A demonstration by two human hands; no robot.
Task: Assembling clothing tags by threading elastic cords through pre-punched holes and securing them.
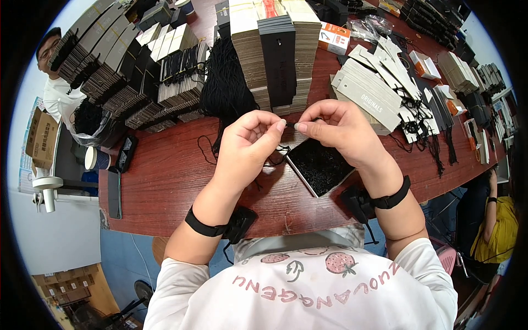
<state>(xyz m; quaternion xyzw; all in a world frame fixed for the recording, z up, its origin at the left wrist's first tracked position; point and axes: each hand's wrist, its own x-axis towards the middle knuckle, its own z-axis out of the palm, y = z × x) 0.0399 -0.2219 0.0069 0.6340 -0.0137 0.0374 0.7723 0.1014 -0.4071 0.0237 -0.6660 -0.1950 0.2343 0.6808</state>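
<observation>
Over the dark red table [165,187], my left hand [250,144] and my right hand [342,132] meet nearly fingertip to fingertip. Both are closed in a pinch on a thin black cord [290,126], with a short dark stretch of it showing between the thumbs. Its exact form is partly hidden by my fingers. Loose cord hangs below my left hand. Just under my right hand lies a shallow white-edged tray [306,186] filled with tiny black pieces. A thick bundle of black cords [226,82] lies beyond my left hand.
Tall stacks of grey and black cards [247,60] stand ahead. More card stacks [179,82] fill the left. At the right lie loose light tags [366,91] with black cords and small orange-white boxes [334,37]. People sit at the far left and right.
</observation>
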